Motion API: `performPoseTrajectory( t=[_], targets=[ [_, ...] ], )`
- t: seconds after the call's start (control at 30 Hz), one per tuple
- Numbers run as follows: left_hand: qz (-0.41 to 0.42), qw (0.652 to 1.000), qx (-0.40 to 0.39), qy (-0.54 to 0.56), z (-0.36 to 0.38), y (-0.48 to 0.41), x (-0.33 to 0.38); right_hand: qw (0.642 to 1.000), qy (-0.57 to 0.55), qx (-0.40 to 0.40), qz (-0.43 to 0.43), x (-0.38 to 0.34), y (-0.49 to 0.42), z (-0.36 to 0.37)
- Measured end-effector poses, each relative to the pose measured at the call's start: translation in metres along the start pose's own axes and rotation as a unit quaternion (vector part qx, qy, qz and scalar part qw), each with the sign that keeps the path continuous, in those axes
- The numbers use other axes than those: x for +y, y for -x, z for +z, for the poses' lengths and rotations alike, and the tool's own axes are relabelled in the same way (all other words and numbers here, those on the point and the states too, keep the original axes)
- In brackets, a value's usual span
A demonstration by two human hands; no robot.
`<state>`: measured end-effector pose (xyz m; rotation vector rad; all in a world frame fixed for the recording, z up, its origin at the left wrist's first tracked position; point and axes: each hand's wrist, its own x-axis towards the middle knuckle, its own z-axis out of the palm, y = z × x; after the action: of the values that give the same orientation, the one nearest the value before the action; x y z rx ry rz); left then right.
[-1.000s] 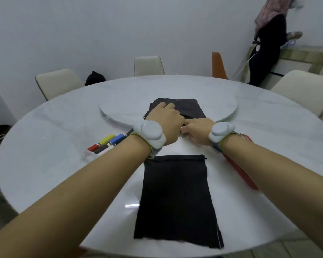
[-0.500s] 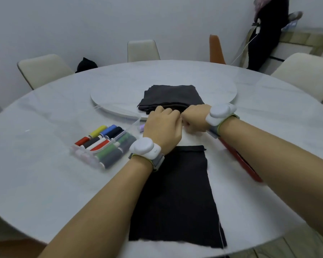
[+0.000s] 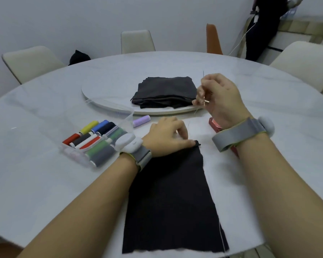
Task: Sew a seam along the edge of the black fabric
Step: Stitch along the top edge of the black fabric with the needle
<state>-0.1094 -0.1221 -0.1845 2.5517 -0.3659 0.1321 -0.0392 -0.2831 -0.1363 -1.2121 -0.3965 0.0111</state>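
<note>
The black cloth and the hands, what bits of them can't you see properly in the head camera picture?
- Far edge of the black cloth, head view: left hand covers most of it, so any stitches there are hidden.
- Needle in the right hand: too thin to make out fully; fingers hide part.
- Thread: too fine to follow.
- Red object: mostly behind the right wrist.

Clear plastic box of coloured thread spools (image 3: 95, 144) blocks the left; bare white marble tabletop (image 3: 35, 192) near-left lies open.
</note>
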Motion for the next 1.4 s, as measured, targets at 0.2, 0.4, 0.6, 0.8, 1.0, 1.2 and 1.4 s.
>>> performPoseTrajectory(
  t=[0.2, 0.4, 0.6, 0.8, 1.0, 1.2, 1.4],
  targets=[
    [-0.019, 0.991, -0.082, 0.108, -0.015, 0.001, -0.008, 0.982, -0.136, -0.125, 0.05, -0.001, 0.001, -0.003],
    [-0.044, 0.953, -0.092, 0.286, -0.021, 0.006, -0.012, 0.953, -0.192, -0.184, 0.142, 0.0, 0.003, -0.007],
    [-0.033, 0.917, -0.099, 0.386, -0.024, 0.01, -0.007, 0.945, 0.187, -0.154, 0.218, 0.01, 0.007, -0.012],
    [-0.008, 0.847, -0.13, 0.516, -0.029, 0.015, -0.005, 0.889, 0.433, -0.065, 0.132, 0.018, 0.006, -0.014],
    [-0.019, 0.837, -0.192, 0.513, -0.025, 0.018, 0.001, 0.899, 0.43, 0.072, -0.047, 0.017, -0.003, -0.022],
    [-0.025, 0.854, -0.027, 0.52, -0.024, 0.01, -0.004, 0.954, 0.159, -0.186, 0.17, 0.007, 0.01, -0.007],
    [-0.037, 0.874, 0.008, 0.484, -0.026, 0.011, -0.003, 0.942, 0.112, -0.262, 0.175, 0.006, 0.01, -0.014]
  ],
)
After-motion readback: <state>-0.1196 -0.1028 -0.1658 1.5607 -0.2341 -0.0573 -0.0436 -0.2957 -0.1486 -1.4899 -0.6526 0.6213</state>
